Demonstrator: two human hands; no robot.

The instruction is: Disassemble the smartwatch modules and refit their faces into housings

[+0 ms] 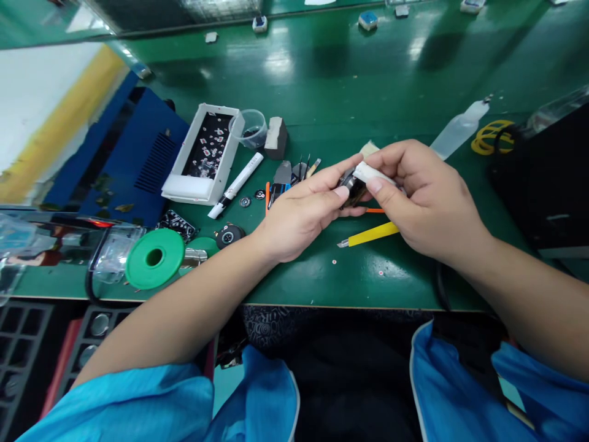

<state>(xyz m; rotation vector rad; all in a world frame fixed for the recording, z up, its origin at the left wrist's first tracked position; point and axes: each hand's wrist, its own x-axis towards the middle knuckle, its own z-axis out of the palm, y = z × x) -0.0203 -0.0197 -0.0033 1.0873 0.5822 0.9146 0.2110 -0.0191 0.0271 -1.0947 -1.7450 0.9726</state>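
Note:
My left hand (306, 212) is closed around a small round black part (350, 186), its thumb on the near side and fingers beneath. What kind of part it is, I cannot make out. Pinched between thumb and fingers of my right hand (423, 196) is a folded white cloth or wipe (372, 174), pressed against the black part's edge. Below the right hand lies a yellow craft knife (372, 235) with its blade out. Just behind the hands, a pale yellowish block (369, 148) is partly hidden by the right fingers.
Left of my hands are a white marker (237, 184), a white box of small parts (219, 153), a clear cup (252, 129) and a green spool (155, 258). A blue machine (151, 159) stands far left. A translucent bottle (460, 130) and yellow rings (492, 136) lie at right.

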